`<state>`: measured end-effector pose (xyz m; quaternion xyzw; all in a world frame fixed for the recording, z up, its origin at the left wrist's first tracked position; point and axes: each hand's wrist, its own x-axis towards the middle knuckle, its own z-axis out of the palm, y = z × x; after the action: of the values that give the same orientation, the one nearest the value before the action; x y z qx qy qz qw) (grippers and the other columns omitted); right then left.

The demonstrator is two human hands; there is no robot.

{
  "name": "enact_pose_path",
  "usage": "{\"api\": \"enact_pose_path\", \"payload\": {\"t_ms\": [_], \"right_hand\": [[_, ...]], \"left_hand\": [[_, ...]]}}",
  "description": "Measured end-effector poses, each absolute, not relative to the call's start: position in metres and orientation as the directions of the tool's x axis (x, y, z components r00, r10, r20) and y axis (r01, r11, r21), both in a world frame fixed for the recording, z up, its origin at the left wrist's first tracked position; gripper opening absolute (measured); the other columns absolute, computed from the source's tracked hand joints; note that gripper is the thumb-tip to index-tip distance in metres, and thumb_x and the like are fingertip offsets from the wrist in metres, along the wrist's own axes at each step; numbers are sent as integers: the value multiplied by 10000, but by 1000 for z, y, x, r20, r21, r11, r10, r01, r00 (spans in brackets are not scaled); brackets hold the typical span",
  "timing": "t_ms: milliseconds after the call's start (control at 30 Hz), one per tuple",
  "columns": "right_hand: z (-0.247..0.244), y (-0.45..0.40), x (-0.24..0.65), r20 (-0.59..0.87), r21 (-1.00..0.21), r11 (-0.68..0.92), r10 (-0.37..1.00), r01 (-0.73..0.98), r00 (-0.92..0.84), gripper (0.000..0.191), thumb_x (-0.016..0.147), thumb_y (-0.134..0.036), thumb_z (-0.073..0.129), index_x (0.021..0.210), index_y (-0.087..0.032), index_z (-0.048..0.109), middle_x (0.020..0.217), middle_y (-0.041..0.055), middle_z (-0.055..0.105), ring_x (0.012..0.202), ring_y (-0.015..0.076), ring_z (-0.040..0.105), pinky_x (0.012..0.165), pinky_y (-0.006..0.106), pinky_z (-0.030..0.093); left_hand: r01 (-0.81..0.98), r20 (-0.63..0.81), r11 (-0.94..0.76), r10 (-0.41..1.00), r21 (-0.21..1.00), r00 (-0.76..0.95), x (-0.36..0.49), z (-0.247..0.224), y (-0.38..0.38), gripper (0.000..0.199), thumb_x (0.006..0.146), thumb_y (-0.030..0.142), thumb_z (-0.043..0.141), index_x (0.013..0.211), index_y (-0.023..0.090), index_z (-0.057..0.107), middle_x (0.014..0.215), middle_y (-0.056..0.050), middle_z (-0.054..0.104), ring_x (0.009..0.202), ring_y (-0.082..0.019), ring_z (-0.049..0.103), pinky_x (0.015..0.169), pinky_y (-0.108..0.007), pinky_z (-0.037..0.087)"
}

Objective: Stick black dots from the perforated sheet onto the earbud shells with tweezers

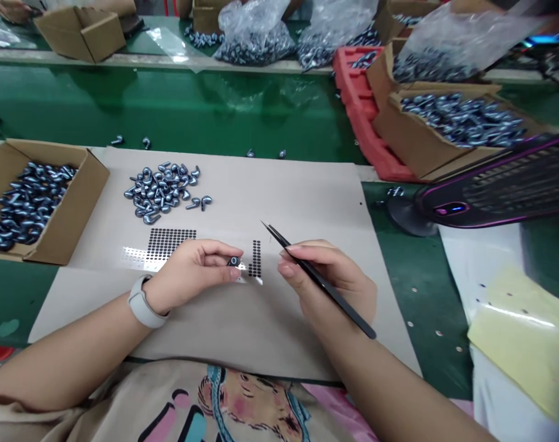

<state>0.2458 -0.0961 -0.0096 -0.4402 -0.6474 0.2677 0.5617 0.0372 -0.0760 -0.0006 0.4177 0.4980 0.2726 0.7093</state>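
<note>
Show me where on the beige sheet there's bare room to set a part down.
The widest bare stretch of the beige sheet lies right of the loose shiny pieces, beyond the tweezers in the right hand. Another lies between the forearms, bordered by the shirt. It's crowded at left: cardboard box, pieces, and dotted sheet by the left hand.

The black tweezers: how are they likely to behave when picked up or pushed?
The tweezers would probably feel light, being so slim. Their parted tips suggest they likely flex when squeezed, and such needle-fine ends could bend if pushed hard.
</note>
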Motion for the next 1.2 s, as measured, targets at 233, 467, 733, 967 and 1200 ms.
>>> {"api": "enact_pose_path", "payload": {"t_ms": [233, 467, 733, 967, 1200], "right_hand": [[-1, -97, 248, 513, -747, 567, 824, 348, -241, 175, 885, -247, 687, 1054, -244, 731, 877, 53, 749, 753, 168, 705, 658, 269, 580], [-4, -97, 248, 592, -732, 649, 756, 207, -280, 113, 917, -217, 629, 991, -204, 714, 720, 47, 714, 628, 167, 669, 584, 302, 546], [-6, -93, 245, 620, -687, 698, 708, 202, -339, 97, 876, -89, 631, 904, -169, 678, 667, 38, 677, 584, 145, 626, 569, 288, 515], [-7, -94, 243, 620, -641, 720, 690, 267, -372, 90, 877, -85, 627, 858, -172, 643, 640, 35, 659, 559, 137, 598, 549, 280, 499], [-14, -97, 238, 617, -703, 675, 735, 221, -281, 106, 884, -97, 618, 876, -190, 670, 675, 30, 681, 600, 146, 645, 579, 278, 535]], "left_hand": [[45, -448, 450, 865, 892, 225, 44, 3, -76, 201, 673, 128, 789, 866, 163, 747, 759, -18, 768, 725, -142, 711, 703, -244, 557], [117, -498, 484, 847, 867, 189, 45, 6, -75, 196, 661, 107, 813, 836, 157, 741, 680, 11, 724, 663, -109, 675, 649, -208, 521], [105, -528, 518, 822, 849, 213, 45, 4, -74, 213, 663, 100, 811, 854, 156, 734, 686, 9, 724, 687, -118, 685, 688, -225, 525], [81, -535, 532, 816, 843, 219, 43, 0, -75, 202, 667, 105, 805, 850, 151, 732, 689, -3, 734, 676, -121, 689, 680, -230, 519], [-166, -521, 569, 813, 805, 259, 45, -2, -75, 230, 592, 91, 826, 791, 137, 719, 641, 5, 727, 624, -105, 675, 677, -229, 528]]}}
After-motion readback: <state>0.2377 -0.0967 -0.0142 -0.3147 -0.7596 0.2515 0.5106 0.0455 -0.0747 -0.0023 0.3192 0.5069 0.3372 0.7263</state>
